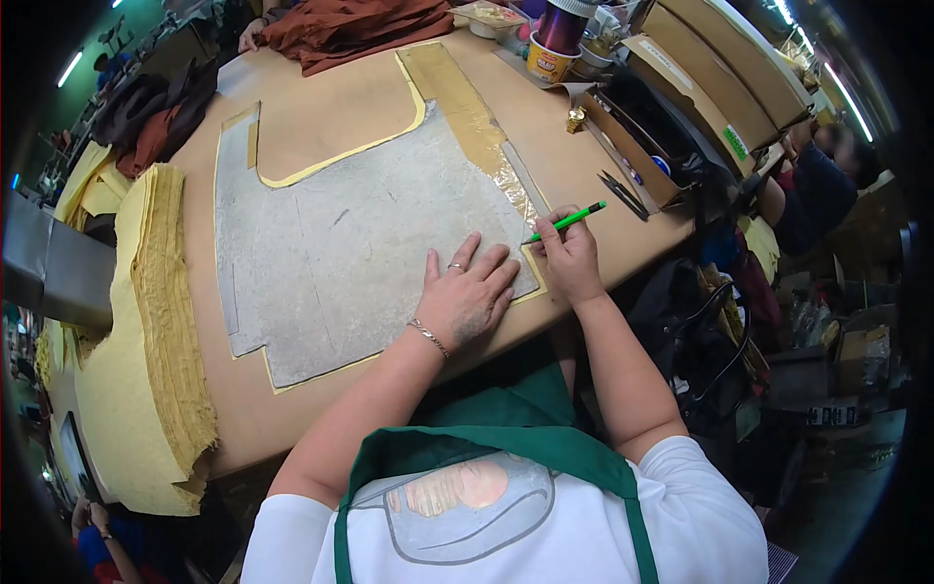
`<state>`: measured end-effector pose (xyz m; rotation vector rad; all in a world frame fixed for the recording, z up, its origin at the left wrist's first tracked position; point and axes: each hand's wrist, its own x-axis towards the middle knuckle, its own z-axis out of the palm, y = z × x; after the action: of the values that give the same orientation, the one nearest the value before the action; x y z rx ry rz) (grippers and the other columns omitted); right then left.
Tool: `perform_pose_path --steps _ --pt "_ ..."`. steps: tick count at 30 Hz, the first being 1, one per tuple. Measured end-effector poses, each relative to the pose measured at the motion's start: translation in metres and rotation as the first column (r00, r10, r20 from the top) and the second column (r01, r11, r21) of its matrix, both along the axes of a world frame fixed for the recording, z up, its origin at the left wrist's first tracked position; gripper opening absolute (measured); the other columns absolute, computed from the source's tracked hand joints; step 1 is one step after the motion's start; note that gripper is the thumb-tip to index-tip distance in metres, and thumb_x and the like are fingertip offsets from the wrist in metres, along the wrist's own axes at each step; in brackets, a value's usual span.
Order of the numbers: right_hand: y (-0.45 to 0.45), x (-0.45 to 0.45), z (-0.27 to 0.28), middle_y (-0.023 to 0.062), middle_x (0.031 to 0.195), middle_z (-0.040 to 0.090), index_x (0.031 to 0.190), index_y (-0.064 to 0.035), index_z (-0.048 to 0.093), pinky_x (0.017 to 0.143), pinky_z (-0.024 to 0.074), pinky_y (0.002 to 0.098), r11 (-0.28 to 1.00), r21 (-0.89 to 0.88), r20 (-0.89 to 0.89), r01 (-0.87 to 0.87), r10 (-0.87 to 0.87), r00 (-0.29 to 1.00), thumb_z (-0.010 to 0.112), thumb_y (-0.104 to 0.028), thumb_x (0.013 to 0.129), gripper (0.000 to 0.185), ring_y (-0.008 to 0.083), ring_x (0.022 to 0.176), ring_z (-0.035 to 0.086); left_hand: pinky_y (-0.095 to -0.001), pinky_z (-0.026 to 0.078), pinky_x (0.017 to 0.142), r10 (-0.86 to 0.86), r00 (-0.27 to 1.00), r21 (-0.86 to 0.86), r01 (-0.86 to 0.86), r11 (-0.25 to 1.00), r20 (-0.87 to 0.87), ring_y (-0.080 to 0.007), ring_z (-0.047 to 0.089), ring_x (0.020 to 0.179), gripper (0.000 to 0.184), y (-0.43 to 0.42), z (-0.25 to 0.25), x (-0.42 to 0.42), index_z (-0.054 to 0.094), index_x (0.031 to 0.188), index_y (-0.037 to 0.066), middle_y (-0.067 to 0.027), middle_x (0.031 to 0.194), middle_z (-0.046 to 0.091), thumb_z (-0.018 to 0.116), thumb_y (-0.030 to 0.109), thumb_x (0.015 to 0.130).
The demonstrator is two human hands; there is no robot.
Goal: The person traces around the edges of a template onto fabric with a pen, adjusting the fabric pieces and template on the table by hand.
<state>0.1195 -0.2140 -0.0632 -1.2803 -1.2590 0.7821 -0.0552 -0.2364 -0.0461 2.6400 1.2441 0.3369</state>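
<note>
A large grey pattern template (pixel 360 234), patched with brown tape along its upper right arm, lies flat on a yellow sheet (pixel 292 179) whose edges peek out around it. My left hand (pixel 470 292) rests on the template near its lower right, fingers spread and pressing down. In my right hand (pixel 569 258) is a green pencil (pixel 574 220), pinched between thumb and fingers. Its tip meets the template's right edge, close to the taped strip.
A thick stack of yellow sheets (pixel 161 331) stands at the left. Rust-brown cloth (pixel 355 29) lies at the far edge. To the right are scissors (pixel 623 195), a gold watch (pixel 576 119), a cardboard tray (pixel 623 146), a yellow tub (pixel 551 60) and boxes (pixel 720 68). Other people sit nearby.
</note>
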Motion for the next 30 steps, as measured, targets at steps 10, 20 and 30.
perform_pose_path --steps 10,20,30 --pt "0.001 -0.001 -0.008 0.0079 0.062 0.053 0.079 -0.0043 0.046 0.051 0.0421 0.0284 0.994 0.104 0.237 0.030 -0.054 0.970 0.056 -0.014 0.082 0.014 0.0173 0.053 0.051 -0.0648 0.025 0.089 0.002 1.000 -0.013 -0.003 1.000 -0.008 -0.0267 0.026 0.125 0.037 -0.001 0.001 0.000 0.043 0.120 0.022 0.0006 0.128 0.035 0.043 0.033 0.085" --pt "-0.006 0.005 -0.008 0.0000 0.068 0.049 0.089 -0.0068 0.046 0.052 0.0383 0.0172 0.970 -0.023 -0.251 0.240 -0.238 0.938 0.049 -0.014 0.088 0.008 0.0057 0.059 0.047 -0.0530 0.031 0.091 0.000 0.978 -0.123 0.026 0.992 0.208 -0.0239 0.036 0.119 0.042 0.003 -0.003 -0.010 0.044 0.120 0.011 -0.0049 0.122 0.044 0.044 0.033 0.085" --pt "-0.019 -0.127 0.037 0.0050 0.075 0.051 0.091 -0.0023 0.046 0.068 0.0464 0.0272 0.911 -0.067 -0.144 -0.407 0.395 0.907 0.051 -0.010 0.086 0.010 0.0127 0.069 0.052 -0.0424 0.029 0.097 0.424 0.835 -0.058 -0.433 0.900 0.350 -0.0285 0.035 0.119 0.059 0.001 0.019 -0.273 0.046 0.120 0.008 -0.0141 0.125 0.042 0.062 0.040 0.074"
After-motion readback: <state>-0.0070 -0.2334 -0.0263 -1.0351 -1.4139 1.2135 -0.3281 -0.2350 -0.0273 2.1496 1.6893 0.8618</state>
